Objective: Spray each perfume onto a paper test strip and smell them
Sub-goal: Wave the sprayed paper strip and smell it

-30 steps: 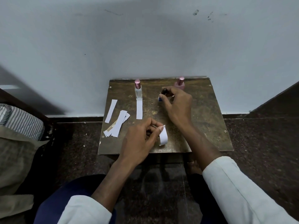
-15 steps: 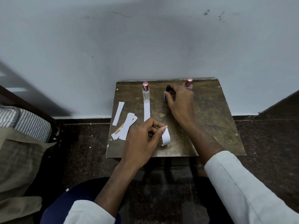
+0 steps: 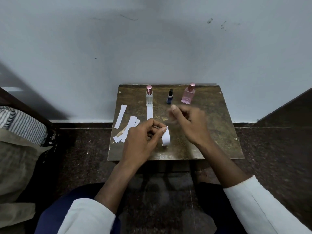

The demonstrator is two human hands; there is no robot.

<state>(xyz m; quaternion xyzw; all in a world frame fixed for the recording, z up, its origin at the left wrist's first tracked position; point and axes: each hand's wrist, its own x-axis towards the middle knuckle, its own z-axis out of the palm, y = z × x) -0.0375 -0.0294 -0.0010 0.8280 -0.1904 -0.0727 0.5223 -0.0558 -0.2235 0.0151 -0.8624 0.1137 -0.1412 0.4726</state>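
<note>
Head view showed the right hand [image 3: 189,122] drawn back from the small dark-blue bottle [image 3: 169,97], which a moment earlier it had been setting down; the bottle stood alone between the clear bottle [image 3: 149,97] and the pink bottle [image 3: 188,95]. That hand was blurred, fingers loosely curled, holding nothing. The left hand [image 3: 143,137] pinched a curled test strip [image 3: 166,136] above the table [image 3: 219,132], which I judged ready for smelling.
</note>
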